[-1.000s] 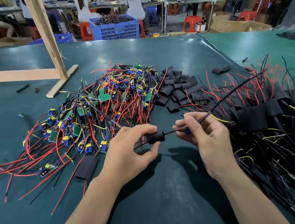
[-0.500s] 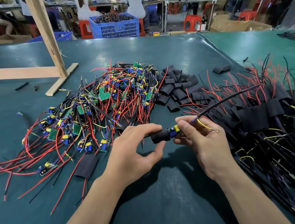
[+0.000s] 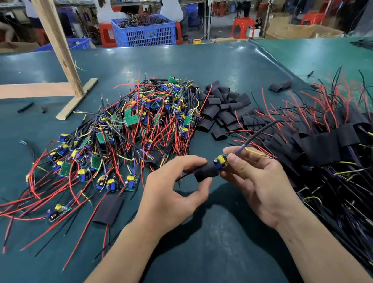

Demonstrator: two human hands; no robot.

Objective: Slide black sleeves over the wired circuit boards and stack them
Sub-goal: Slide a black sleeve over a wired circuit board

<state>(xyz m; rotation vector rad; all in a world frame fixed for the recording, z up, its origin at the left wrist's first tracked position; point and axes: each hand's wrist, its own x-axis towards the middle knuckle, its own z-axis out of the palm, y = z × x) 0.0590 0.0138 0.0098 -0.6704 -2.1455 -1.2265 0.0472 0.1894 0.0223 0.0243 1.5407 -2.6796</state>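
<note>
Left hand (image 3: 171, 191) grip pinches sleeve (image 3: 205, 172), right hand (image 3: 255, 179) grip pinches board (image 3: 220, 161); risk: components snag sleeve mouth, bunching it.

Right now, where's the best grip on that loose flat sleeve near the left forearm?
Take the flat black sleeve across its middle, pinching the two long edges from above. It lies flat on the green mat with wires running out its near end, so avoid that end.

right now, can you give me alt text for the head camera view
A person's left hand pinches a black sleeve while the right hand feeds a wired circuit board into it, above a green table. Bare boards are heaped at left, loose sleeves behind, sleeved ones at right.
</note>
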